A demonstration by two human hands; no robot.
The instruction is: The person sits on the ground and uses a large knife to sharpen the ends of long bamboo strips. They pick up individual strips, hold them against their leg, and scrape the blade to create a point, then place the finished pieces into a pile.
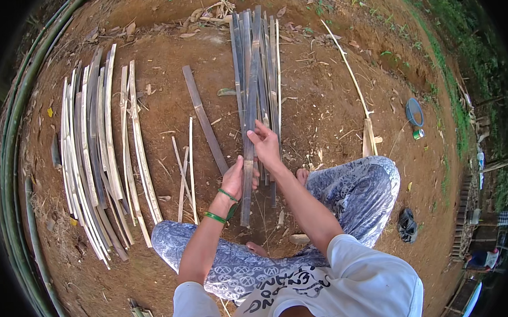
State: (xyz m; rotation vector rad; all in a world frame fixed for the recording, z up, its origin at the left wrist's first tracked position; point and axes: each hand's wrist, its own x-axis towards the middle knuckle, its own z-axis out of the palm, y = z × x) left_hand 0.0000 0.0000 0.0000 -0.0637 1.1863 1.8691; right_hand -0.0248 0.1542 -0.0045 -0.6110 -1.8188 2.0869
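Observation:
Both my hands are closed around a long, dark bamboo slat that points away from me, its near end between my bent legs. My left hand grips its lower part from the left side. Slightly farther up, my right hand holds it with the thumb on its upper face. Beyond and partly under it lies a bundle of bamboo slats, some dark and some pale. A single dark slat rests on the soil left of the bundle, its near end close to my left hand.
Many split bamboo strips lie at left, beside long green poles. Thin strips lie near my left knee. At right are a slender stick, a blue basin, a green can and a black plastic bag.

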